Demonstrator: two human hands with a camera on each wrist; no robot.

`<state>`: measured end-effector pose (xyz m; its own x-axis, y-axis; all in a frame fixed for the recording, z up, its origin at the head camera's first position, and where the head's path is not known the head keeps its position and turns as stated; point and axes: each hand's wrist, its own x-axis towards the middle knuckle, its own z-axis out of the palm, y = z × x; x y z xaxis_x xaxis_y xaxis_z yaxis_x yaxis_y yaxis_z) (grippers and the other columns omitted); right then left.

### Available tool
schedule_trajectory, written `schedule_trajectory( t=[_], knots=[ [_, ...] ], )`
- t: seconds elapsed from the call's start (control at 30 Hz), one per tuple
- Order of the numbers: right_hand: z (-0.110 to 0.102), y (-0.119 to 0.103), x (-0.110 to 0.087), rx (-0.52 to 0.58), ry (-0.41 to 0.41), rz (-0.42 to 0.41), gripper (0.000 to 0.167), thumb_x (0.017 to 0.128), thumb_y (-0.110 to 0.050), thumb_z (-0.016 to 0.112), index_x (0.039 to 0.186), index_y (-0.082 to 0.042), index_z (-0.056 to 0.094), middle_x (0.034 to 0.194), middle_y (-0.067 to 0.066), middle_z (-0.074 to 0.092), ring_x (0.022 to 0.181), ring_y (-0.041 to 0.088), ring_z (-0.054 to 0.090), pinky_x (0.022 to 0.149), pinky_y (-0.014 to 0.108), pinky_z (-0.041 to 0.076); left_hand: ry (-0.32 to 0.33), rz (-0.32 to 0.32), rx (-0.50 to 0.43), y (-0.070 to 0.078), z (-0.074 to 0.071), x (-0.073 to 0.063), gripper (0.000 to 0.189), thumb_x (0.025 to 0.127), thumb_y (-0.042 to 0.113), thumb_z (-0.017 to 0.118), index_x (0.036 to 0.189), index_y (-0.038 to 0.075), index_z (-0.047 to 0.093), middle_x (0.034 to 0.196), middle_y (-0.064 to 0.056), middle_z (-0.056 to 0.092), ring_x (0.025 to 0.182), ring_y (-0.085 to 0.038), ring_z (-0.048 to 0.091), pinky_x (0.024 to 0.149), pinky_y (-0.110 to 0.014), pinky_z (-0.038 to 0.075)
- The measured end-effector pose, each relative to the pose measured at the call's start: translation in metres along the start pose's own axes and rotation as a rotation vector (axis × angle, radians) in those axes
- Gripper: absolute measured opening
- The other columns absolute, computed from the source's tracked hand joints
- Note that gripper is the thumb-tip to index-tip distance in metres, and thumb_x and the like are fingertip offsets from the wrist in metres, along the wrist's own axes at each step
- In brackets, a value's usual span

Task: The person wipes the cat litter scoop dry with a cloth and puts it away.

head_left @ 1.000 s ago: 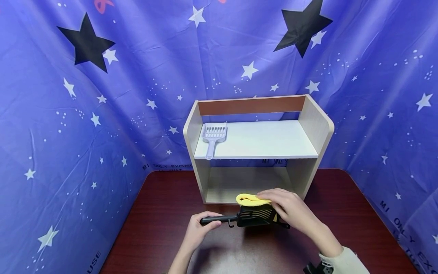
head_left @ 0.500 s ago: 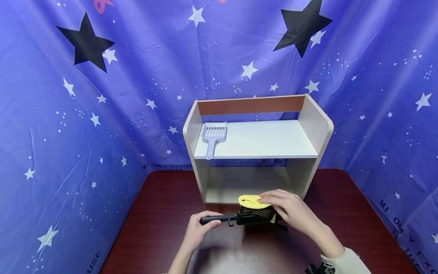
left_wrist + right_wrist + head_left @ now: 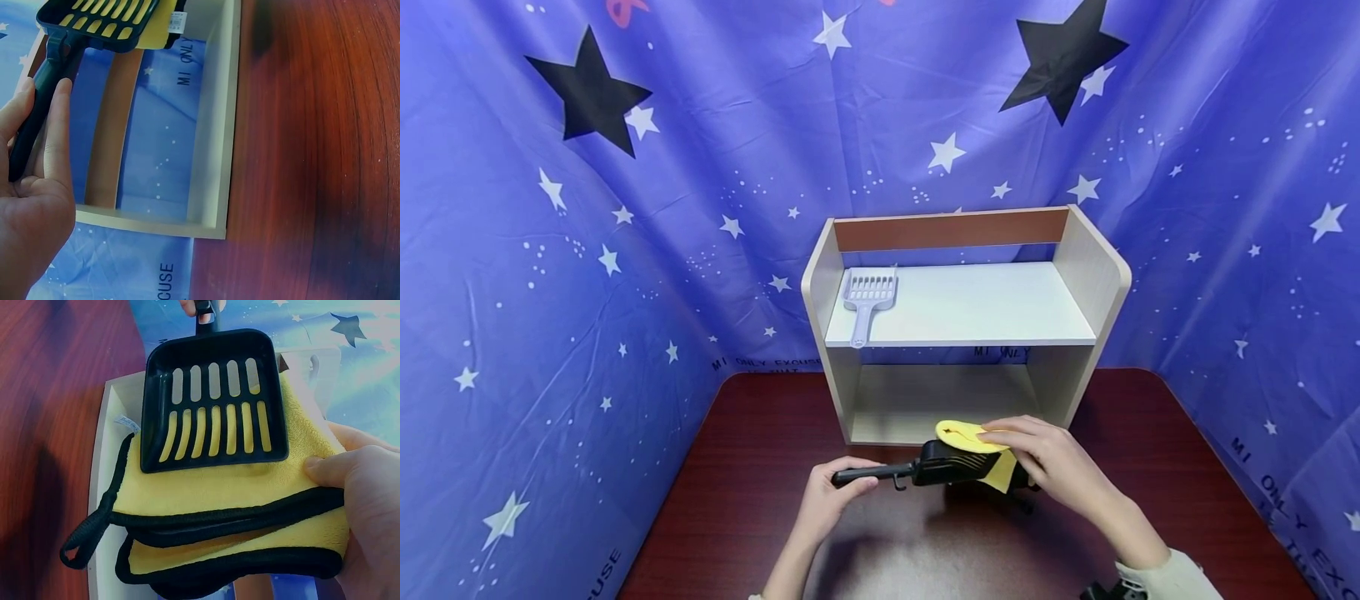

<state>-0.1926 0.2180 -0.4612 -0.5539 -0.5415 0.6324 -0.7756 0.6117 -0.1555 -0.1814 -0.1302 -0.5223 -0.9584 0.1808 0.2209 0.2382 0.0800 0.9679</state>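
Note:
My left hand (image 3: 822, 500) grips the handle of a black slotted litter scoop (image 3: 934, 463), its head pointing right above the table. In the left wrist view thumb and fingers pinch that handle (image 3: 39, 112). My right hand (image 3: 1069, 473) holds a folded yellow cloth (image 3: 961, 435) with black edging over the back of the scoop's head. From the right wrist view, the cloth (image 3: 187, 497) lies behind the scoop (image 3: 212, 347), yellow showing through the lower slots. The right thumb presses the cloth's near face; its other fingers are mostly hidden behind it.
A two-tier shelf unit (image 3: 964, 343) stands on the dark red table (image 3: 760, 483) behind the hands. A pale lilac slotted scoop (image 3: 862, 308) lies at the left of its upper board. Blue star-printed curtains (image 3: 880, 158) enclose the back and sides.
The right hand and cloth have slid right along the scoop, and more yellow cloth hangs at the scoop's far end. The left hand has shifted slightly left and the scoop has tilted.

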Motion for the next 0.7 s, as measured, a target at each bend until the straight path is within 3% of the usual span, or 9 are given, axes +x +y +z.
schedule_trajectory(
  t=[0.37, 0.7],
  knots=[
    [0.0, 0.006, -0.009, 0.008, 0.045, -0.001, 0.058, 0.071, 0.015, 0.071, 0.117, -0.02, 0.072, 0.116, -0.004, 0.072, 0.103, 0.015, 0.067, 0.095, 0.005, 0.042, 0.033, 0.004, -0.015, -0.002, -0.007, 0.0, 0.018, 0.084, 0.007, 0.078, 0.101, 0.002, 0.075, 0.096, -0.014, 0.077, 0.07, -0.001, 0.059, 0.061, -0.017, 0.051],
    [-0.001, 0.008, -0.018, 0.012, 0.061, 0.021, 0.063, 0.069, 0.018, 0.071, 0.119, -0.021, 0.072, 0.114, -0.005, 0.072, 0.1, 0.013, 0.068, 0.091, 0.006, 0.043, 0.043, 0.001, -0.006, -0.004, -0.013, -0.001, 0.019, 0.084, 0.007, 0.077, 0.102, 0.002, 0.075, 0.098, -0.017, 0.077, 0.076, -0.002, 0.065, 0.066, -0.018, 0.054]
  ],
)
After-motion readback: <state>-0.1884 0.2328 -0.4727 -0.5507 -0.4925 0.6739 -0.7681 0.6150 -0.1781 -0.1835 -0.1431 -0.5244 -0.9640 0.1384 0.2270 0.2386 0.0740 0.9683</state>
